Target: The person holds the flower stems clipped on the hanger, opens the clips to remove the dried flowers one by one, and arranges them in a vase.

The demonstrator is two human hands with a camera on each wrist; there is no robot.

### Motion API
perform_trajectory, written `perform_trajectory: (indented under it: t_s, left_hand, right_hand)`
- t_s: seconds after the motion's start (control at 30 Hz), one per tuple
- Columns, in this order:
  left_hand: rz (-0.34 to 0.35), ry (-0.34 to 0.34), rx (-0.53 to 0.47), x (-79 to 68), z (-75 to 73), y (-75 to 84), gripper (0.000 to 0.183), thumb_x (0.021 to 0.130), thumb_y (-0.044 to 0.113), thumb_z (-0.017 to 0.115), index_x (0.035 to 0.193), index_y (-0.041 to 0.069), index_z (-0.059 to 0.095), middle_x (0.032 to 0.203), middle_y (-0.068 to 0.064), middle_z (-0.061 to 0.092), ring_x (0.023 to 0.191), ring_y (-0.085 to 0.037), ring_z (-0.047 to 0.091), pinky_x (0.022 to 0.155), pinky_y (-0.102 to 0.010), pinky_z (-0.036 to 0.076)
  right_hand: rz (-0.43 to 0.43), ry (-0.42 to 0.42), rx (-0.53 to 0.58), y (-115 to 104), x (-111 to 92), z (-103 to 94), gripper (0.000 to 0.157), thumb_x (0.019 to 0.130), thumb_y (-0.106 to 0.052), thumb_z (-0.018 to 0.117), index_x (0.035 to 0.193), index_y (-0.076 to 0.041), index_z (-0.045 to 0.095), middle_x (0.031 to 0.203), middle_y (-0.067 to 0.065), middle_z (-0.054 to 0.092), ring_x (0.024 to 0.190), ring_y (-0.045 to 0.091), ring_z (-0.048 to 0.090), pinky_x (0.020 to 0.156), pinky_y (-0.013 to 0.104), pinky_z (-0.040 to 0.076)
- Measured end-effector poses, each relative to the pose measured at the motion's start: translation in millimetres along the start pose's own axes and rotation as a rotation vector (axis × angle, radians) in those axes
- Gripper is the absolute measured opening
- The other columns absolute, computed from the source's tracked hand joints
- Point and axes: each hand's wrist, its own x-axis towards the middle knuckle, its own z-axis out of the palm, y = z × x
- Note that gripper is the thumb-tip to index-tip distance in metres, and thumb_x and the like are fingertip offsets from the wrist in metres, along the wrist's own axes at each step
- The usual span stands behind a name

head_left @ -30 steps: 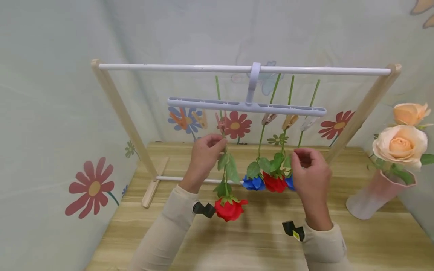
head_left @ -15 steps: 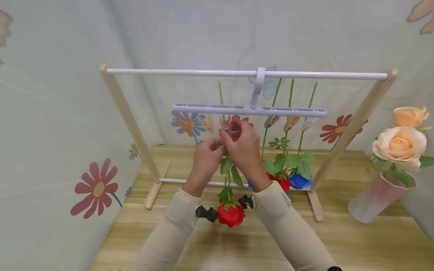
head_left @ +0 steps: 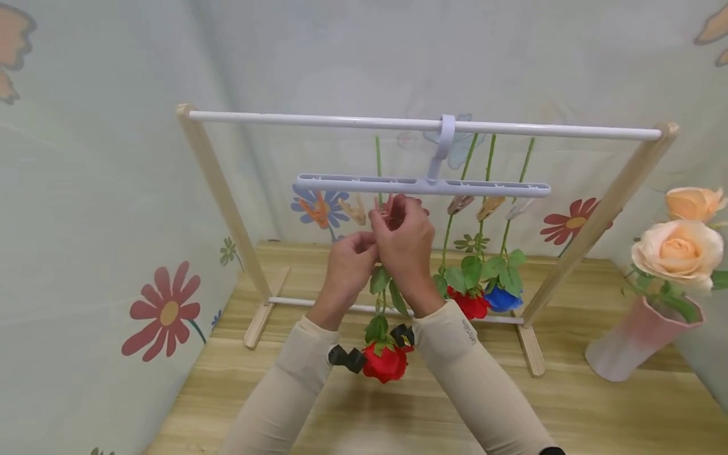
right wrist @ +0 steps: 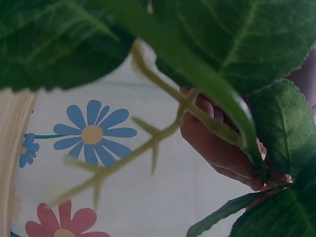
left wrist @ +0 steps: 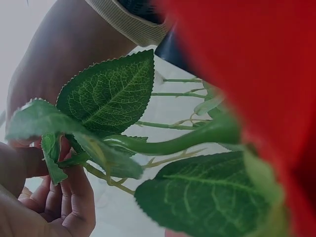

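Note:
A red rose (head_left: 385,363) hangs head down below the hanger, its stem standing up behind the bar. My left hand (head_left: 349,265) pinches that stem between thumb and finger, just above the leaves; in the left wrist view the leaves (left wrist: 108,94) partly cover the fingers. Right above, my right hand (head_left: 406,243) grips a pink clothespin (head_left: 385,208) under the lavender clip hanger (head_left: 421,186). The fingers hide most of this peg. The two hands overlap in the head view. Red petals (left wrist: 266,64) fill the right of the left wrist view.
The hanger hooks over a white rail (head_left: 318,120) on a wooden stand. Orange (head_left: 316,208) and beige (head_left: 354,210) pegs hang at left. At right, pegs hold more stems, with a red rose (head_left: 469,303) and a blue rose (head_left: 503,298) showing. A pink-white vase (head_left: 637,335) holds peach roses.
My right hand has moved left and up from beside the right-hand flowers to the pink clothespin, which it now grips. My left hand keeps its pinch on the rose stem.

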Motion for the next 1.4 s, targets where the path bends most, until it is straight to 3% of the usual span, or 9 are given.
perform_trajectory:
  t_s: [0.47,0.7,1.07,1.27,1.4]
  left_hand:
    - [-0.014,-0.015,0.044,-0.6,1.4,1.5,0.024,0.092,0.026,0.07,0.106,0.007,0.075,0.095,-0.009,0.074,0.075,-0.014,0.064,0.066,-0.025,0.055]
    - [-0.011,-0.022,0.045,0.9,3.3,1.3,0.023,0.092,0.024,0.069,0.105,0.006,0.075,0.089,-0.009,0.072,0.07,-0.013,0.062,0.063,-0.024,0.054]
    - [-0.03,-0.049,0.083,1.2,-2.0,-10.5,0.027,0.093,0.024,0.069,0.107,0.001,0.073,0.098,-0.015,0.075,0.079,-0.017,0.068,0.068,-0.028,0.058]
    - [0.029,-0.075,0.259,-5.5,-10.7,-18.4,0.022,0.093,0.027,0.071,0.104,0.008,0.074,0.091,-0.007,0.076,0.079,-0.015,0.069,0.067,-0.027,0.055]
    - [0.065,-0.091,0.393,-12.4,-18.1,-21.9,0.018,0.092,0.026,0.071,0.102,0.01,0.074,0.093,-0.004,0.076,0.087,-0.018,0.07,0.076,-0.034,0.057]
  right_hand:
    - [-0.031,0.058,0.019,3,-3,1.1,0.019,0.095,-0.017,0.069,0.099,0.0,0.062,0.091,0.012,0.068,0.077,0.022,0.072,0.07,0.035,0.063]
    - [-0.048,0.091,-0.004,4,-3,1.0,0.018,0.094,-0.017,0.069,0.097,0.0,0.063,0.088,0.012,0.065,0.075,0.023,0.069,0.068,0.036,0.06]
    - [-0.061,0.078,0.026,4,-3,3.7,0.023,0.092,-0.02,0.073,0.101,-0.001,0.064,0.089,0.012,0.068,0.076,0.023,0.07,0.069,0.038,0.06]
    - [-0.094,0.073,0.029,9,-5,3.2,0.022,0.09,-0.014,0.073,0.107,0.0,0.066,0.096,0.014,0.07,0.08,0.024,0.069,0.072,0.039,0.059]
    - [-0.138,0.06,0.009,12,-6,0.7,0.024,0.091,-0.014,0.073,0.109,0.001,0.066,0.098,0.014,0.07,0.081,0.025,0.069,0.072,0.04,0.06]
